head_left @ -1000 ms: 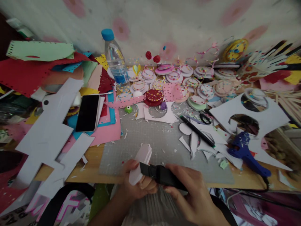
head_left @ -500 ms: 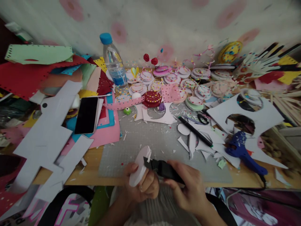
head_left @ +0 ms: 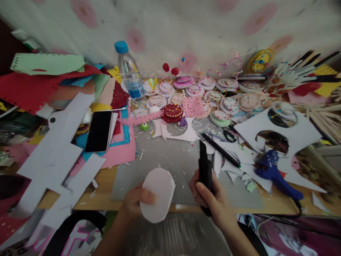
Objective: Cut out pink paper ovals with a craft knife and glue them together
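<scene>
Head view: left hand (head_left: 134, 199) had the white disc (head_left: 158, 195) pinched at its left edge, thumb across the face, held up at the near edge of the surface (head_left: 102, 193). Right hand (head_left: 213, 199) was wrapped around a black utility knife (head_left: 206, 174), blade end pointing away from the person, well clear of the disc.

Surface was wood with a gray cutting mat (head_left: 157, 156) in the middle, small white offcuts scattered on it. Left side: loose colored sheets (head_left: 32, 87), a big white cutout (head_left: 53, 149), a black-screened phone (head_left: 98, 131) lying on sheets. Bottle (head_left: 130, 76) with blue cap stood upright behind. Back: rows of decorated discs (head_left: 183, 81), dark red stack (head_left: 173, 112) in front. Right: black marker (head_left: 221, 151) on scraps, blue glue gun (head_left: 273, 170), white sheet (head_left: 303, 129) with round holes, wooden sticks (head_left: 317, 115) beyond. Wall (head_left: 173, 21) was pale with pink blotches.
</scene>
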{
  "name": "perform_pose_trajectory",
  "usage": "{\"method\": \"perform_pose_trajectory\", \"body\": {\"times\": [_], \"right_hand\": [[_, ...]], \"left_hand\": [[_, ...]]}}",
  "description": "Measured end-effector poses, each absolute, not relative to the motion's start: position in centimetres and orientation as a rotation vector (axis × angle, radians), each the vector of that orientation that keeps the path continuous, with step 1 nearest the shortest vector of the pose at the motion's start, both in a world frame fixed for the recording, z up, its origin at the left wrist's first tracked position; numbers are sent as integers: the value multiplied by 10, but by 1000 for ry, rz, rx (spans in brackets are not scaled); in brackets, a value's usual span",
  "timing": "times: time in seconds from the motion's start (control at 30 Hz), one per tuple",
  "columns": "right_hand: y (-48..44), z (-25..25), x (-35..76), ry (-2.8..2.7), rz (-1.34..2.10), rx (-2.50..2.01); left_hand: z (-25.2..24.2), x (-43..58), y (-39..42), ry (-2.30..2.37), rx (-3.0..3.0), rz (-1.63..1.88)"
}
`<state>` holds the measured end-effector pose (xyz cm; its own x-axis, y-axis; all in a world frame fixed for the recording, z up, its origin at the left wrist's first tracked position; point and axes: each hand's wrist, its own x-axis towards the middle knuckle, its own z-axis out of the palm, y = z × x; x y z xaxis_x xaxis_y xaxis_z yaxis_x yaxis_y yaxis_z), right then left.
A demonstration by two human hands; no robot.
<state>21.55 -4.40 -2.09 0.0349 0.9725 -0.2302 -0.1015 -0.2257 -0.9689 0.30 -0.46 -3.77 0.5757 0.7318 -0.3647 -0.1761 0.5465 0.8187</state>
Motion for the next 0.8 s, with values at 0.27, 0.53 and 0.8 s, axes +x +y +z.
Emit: {"method": "perform_pose_trajectory", "body": {"times": [0.27, 0.53, 0.8], "right_hand": [[-31, -6, 193, -626, 1556, -1273], [-37, -8, 196, -472, 1522, -1269], [-42, -19, 192, -762, 1423, -1396]], "left_hand": [[-17, 10, 8, 980, 936, 434], [-3, 17, -1, 1142, 1500, 831], [8, 29, -6, 1317, 1729, 866]]}}
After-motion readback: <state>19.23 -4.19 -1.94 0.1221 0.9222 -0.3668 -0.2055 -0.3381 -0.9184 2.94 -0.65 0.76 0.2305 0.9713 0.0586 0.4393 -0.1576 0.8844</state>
